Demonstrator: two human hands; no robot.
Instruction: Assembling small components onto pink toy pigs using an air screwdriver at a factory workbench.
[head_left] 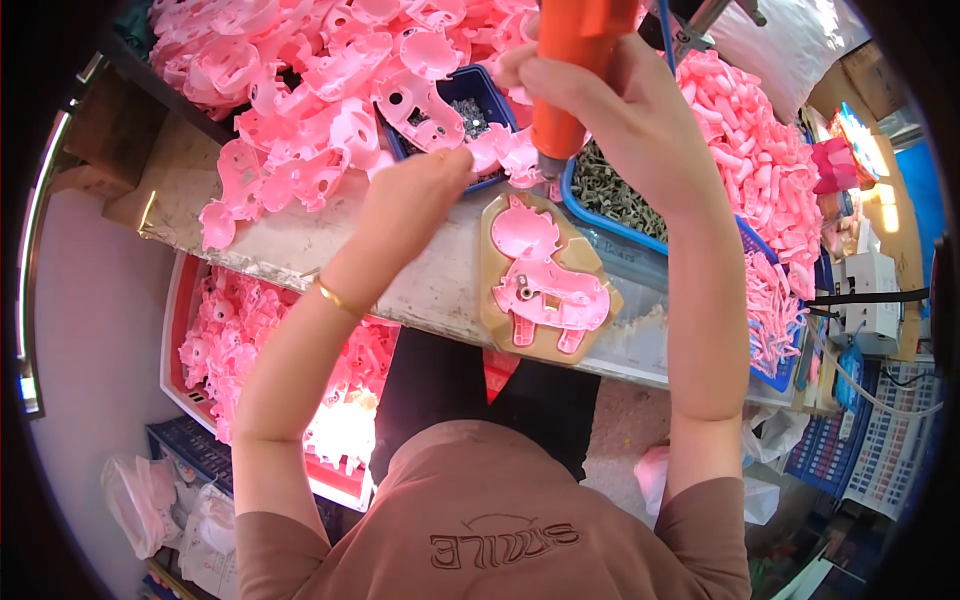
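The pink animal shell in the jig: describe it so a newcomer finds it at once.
Start at the pale workbench edge, just below the orange power screwdriver in the right hand. There a tan jig holds the pink animal shell. Unlike the heaped pink shells behind, it lies alone and flat.

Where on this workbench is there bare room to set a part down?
Bare bench lies between the heap of pink shells and the tan jig, under the left hand. Another clear strip runs right of the jig. The back is crowded with screw trays.
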